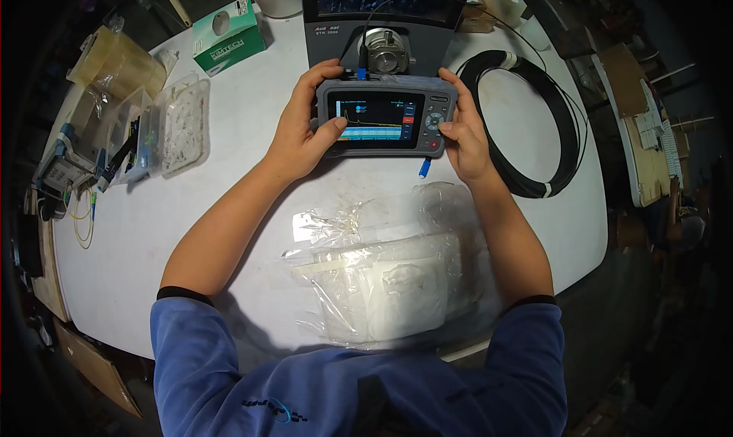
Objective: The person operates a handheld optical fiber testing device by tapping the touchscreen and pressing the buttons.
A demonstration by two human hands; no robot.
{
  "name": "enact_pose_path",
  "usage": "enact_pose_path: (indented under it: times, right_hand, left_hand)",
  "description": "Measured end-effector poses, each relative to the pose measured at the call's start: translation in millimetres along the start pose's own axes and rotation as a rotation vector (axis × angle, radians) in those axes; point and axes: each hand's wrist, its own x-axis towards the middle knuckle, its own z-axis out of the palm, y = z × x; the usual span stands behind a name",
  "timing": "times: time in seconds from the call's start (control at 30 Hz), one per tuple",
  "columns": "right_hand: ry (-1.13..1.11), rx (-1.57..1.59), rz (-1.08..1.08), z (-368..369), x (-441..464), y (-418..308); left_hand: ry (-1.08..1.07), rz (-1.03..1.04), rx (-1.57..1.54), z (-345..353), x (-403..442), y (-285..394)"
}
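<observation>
A grey handheld tester [382,118] with a lit screen is held up between both hands near the top middle of the table. My left hand [311,127] grips its left edge, thumb over the screen's lower left corner. My right hand [464,131] wraps the right edge, thumb by the round keypad. The screen shows a yellow trace above a light blue table. A blue connector [362,73] with a black cable is plugged into the top edge. Another blue connector [425,168] sticks out below the tester.
Behind the tester stands a dark machine [328,46] with a screen. A black cable coil [566,162] lies right. Plastic bags with white material [405,296] lie between my forearms. At left are a green tissue box [229,49], clear trays [185,127] and a tape stack [114,63].
</observation>
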Motion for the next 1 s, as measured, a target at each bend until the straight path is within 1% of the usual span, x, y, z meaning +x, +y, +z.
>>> enact_pose_path:
  times: [0.07, 0.13, 0.17, 0.23, 0.57, 0.63, 0.73, 1.0]
  right_hand:
    - [0.004, -0.018, -0.003, 0.5, -0.6, -0.3]
    - [0.002, -0.018, -0.001, 0.5, -1.1, 0.5]
    - [-0.003, -0.021, -0.003, 0.5, -0.6, 0.5]
    - [0.000, -0.012, -0.001, 1.6, -0.4, -0.4]
    - [-0.016, -0.006, -0.031, -0.5, 0.8, 1.9]
    - [-0.014, -0.008, -0.030, -0.1, 0.6, 1.8]
    - [-0.016, -0.015, -0.033, -1.5, 0.5, 2.5]
    - [-0.012, -0.017, -0.038, -0.4, 0.5, 3.0]
  left_hand:
    - [0.011, 0.000, 0.036, 3.9, 1.4, -0.5]
    - [0.094, -0.002, 0.054, 10.7, 2.3, -1.4]
    - [0.091, -0.003, 0.056, 13.0, 3.1, 0.4]
    - [0.116, -0.051, 0.020, 16.9, 4.1, 5.4]
    - [0.128, -0.078, 0.047, 19.8, 5.9, 4.3]
    - [0.149, -0.049, 0.015, 19.9, 5.5, 0.9]
    - [0.121, -0.040, -0.040, 16.4, 4.5, -3.5]
    - [0.094, -0.015, 0.002, 11.5, 4.0, -2.6]
